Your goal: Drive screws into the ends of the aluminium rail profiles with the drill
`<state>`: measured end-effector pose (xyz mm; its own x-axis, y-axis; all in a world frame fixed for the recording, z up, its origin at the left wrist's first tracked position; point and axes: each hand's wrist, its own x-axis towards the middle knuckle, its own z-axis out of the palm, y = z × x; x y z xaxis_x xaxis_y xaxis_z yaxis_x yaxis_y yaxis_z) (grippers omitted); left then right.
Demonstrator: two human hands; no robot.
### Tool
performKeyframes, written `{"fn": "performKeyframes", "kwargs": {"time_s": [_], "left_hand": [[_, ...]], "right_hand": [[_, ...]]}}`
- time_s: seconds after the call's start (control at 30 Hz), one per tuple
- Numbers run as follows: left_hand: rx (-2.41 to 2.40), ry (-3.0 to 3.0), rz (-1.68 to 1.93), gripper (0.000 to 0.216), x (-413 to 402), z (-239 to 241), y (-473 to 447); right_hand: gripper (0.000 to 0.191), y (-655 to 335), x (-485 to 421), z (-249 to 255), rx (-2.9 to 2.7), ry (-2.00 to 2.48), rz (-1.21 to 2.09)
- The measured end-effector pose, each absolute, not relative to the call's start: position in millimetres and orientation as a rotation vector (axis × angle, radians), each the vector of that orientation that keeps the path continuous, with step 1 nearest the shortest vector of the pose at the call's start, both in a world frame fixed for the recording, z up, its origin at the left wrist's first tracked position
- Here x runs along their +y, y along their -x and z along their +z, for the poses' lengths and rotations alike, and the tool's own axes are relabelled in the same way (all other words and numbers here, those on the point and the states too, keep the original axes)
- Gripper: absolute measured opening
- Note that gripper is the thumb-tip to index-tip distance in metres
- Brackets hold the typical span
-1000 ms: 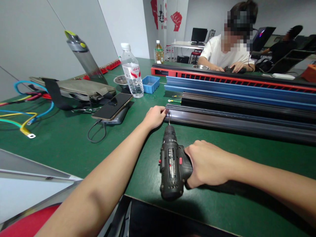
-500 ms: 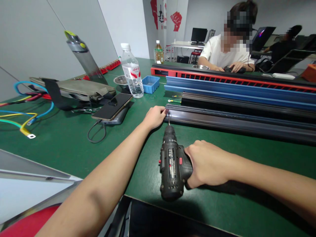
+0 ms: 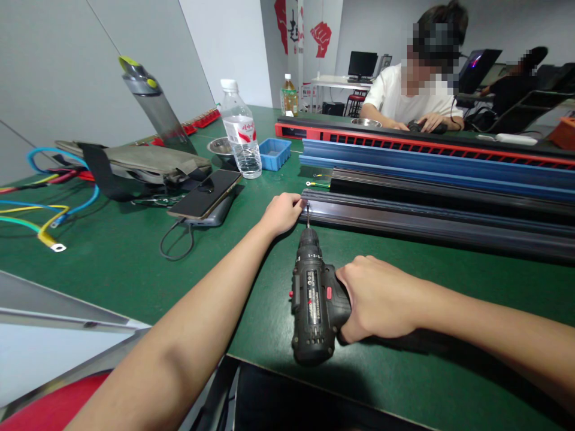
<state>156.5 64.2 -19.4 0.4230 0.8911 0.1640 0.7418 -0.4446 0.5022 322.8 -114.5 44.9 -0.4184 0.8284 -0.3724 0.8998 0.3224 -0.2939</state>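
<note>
My right hand is wrapped round the grip of a black cordless drill, which lies on its side above the green table. The drill's bit points away from me and meets the near face of a dark metal rail close to its left end. A small dark spot, perhaps a screw head, shows where the tip touches. At that left end my left hand is closed, with thumb and fingers gripping the rail. Its fingertips are partly hidden behind the rail's end.
Behind the rail lie a black rail, a blue rail and a red-edged strip. Left stand a water bottle, a blue bin, a phone, a bag and cables. A co-worker sits opposite.
</note>
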Motion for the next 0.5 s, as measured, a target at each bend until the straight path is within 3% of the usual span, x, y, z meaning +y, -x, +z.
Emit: {"fn": "performKeyframes", "kwargs": {"time_s": [0.5], "left_hand": [[1.416,-2.288,0.588,0.034,63.1,-18.2,-157.9]], "right_hand": [[0.031,-323.1,-113.9,43.2,2.434,-1.603,-0.716]]}}
